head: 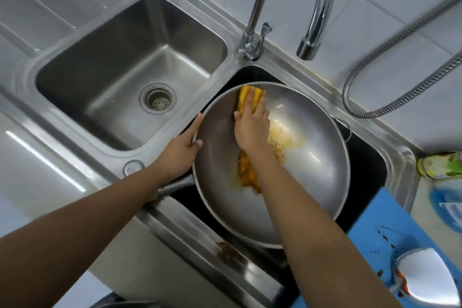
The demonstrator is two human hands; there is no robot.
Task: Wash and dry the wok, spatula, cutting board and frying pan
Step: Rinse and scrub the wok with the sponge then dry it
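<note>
The right hand's fingers [252, 101] lie straight and close together, pressed flat on a yellow sponge [243, 97] that bulges out on both sides of them; the thumb lies against the sponge's near-left edge. The right hand [251, 124] holds it against the inner wall of the wok [307, 177], high up near the far-left part of the rim, with the sponge's long side running along the fingers and away from the person.

The left hand [181, 151] pinches the wok's left rim: forefinger stretched along the outside, thumb hooked over to the inside (the other fingers are hidden below the rim).

The wok is round and metal, its mouth facing up, and it sits in the right basin [370, 157] of a double steel sink, filling most of it. Its one visible loop handle [344, 124] points to the far right. Inside, an orange smear [246, 174] runs beside the right forearm, and a pale brownish patch [282, 136] lies to the right of the hand.

The left basin [105, 62] shows its drain strainer [157, 99]. Behind the wok the faucet spout [309, 49] hangs above the far rim, no water showing, and a ribbed hose [400, 57] loops across the tiles.

At the lower right, a blue cutting board [375, 245] — spotted with dark flecks — lies by the sink edge, and the spatula [427, 280] blade rests on it, stained orange at its left edge.
</note>
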